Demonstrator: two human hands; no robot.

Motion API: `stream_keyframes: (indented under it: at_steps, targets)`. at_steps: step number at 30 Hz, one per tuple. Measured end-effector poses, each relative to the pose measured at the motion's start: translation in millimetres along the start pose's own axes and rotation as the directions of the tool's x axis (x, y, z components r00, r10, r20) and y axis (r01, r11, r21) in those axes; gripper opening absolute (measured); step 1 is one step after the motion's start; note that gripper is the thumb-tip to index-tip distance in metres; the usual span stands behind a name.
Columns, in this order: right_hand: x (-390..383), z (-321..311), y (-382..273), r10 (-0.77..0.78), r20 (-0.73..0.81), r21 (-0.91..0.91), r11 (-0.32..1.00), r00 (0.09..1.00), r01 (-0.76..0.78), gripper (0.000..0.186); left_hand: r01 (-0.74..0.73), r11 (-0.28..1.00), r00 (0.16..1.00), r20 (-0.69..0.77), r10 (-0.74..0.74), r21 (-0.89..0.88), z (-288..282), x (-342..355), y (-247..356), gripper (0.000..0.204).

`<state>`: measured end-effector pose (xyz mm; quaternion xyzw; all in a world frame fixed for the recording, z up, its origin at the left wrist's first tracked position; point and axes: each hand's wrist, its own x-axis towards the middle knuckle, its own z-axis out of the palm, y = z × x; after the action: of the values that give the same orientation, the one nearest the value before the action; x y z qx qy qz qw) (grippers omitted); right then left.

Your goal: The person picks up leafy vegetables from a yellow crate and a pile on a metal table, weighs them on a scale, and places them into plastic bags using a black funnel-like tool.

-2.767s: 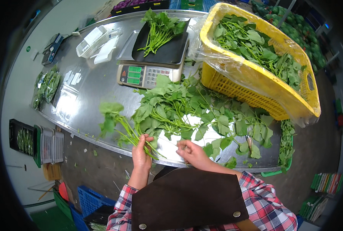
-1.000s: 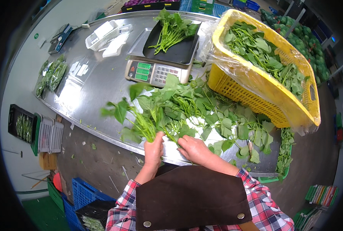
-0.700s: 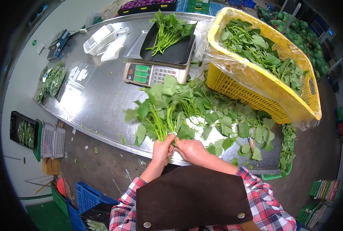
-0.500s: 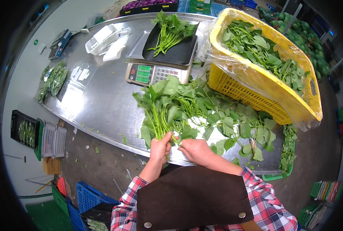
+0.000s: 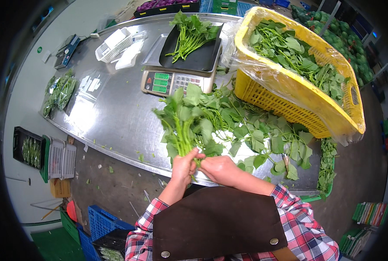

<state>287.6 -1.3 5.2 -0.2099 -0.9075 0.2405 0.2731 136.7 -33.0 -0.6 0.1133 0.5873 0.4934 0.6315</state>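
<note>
**Bunch of greens held at the table edge**

So the whole thing sat on a big curved stainless table [image 5: 111,113], shiny and scuffed, with bits of leaf scattered over it, over a grey concrete floor with blue crates [image 5: 100,222] down by the person's left. Biggest item on the table was a yellow lattice plastic basket [image 5: 289,100] lined with clear film and heaped with leafy stems. Next to it sat a digital scale [image 5: 176,80] carrying a black tray [image 5: 194,54] with a small bunch on top. A loose pile of greens [image 5: 263,135] covered the near side (broad flat leaves, thin pale stems).

The bunch of greens [image 5: 187,117] stood upright at the near edge. The left hand [image 5: 184,167] was wrapped closed around its stems, and the right hand [image 5: 222,169] pinched the stem ends just beside it, fingers curled.
</note>
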Motion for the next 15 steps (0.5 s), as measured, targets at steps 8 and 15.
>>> stream_keyframes:
  at_steps: [8,15]
  targets:
    - [-42.7,8.9,26.5,0.273,0.82,0.564,-0.232,0.503,-0.793,0.062,0.041,0.907,0.959,0.272,0.082,-0.418,-51.5,-0.1,13.9,0.018]
    - [11.3,40.5,-2.5,0.34,0.53,0.747,-0.621,0.777,-0.237,0.038,0.139,0.835,0.892,0.434,0.129,-0.532,-28.1,-24.2,-18.0,0.019]
